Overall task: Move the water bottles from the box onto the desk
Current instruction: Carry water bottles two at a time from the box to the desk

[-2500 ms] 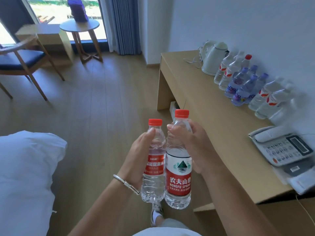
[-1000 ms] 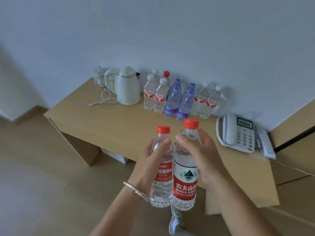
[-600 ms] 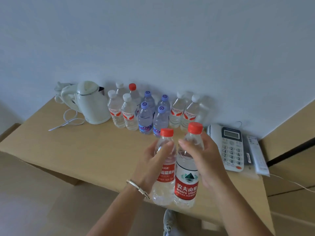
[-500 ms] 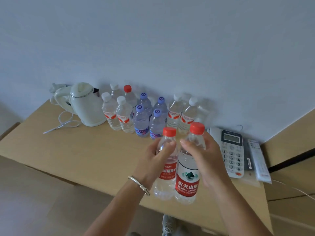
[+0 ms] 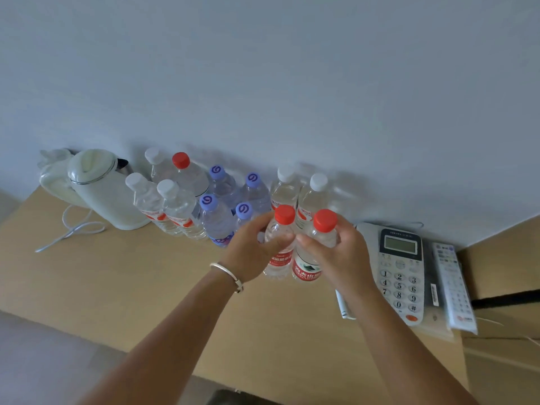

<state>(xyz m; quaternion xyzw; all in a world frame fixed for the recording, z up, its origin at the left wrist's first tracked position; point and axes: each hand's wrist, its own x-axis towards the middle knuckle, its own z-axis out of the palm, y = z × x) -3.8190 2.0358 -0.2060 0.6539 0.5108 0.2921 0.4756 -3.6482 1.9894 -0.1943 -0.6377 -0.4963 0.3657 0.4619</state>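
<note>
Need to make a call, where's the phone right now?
The phone lies at the desk's right end, between the right hand and a remote.

**Both hands forward, each gripping a bottle**

Both forearms reach forward and up from the bottom of the view, converging near the centre, bare to the wrists. Left hand (image 5: 253,249): fingers curled round the upper body of the left red-capped bottle (image 5: 280,247), thumb across its front. Silver bracelet (image 5: 227,276) on the left wrist. Right hand (image 5: 339,255): fingers wrapped round the right red-capped bottle (image 5: 311,258) below the cap, thumb pointing left. The thumbs nearly meet between the bottles.
</note>
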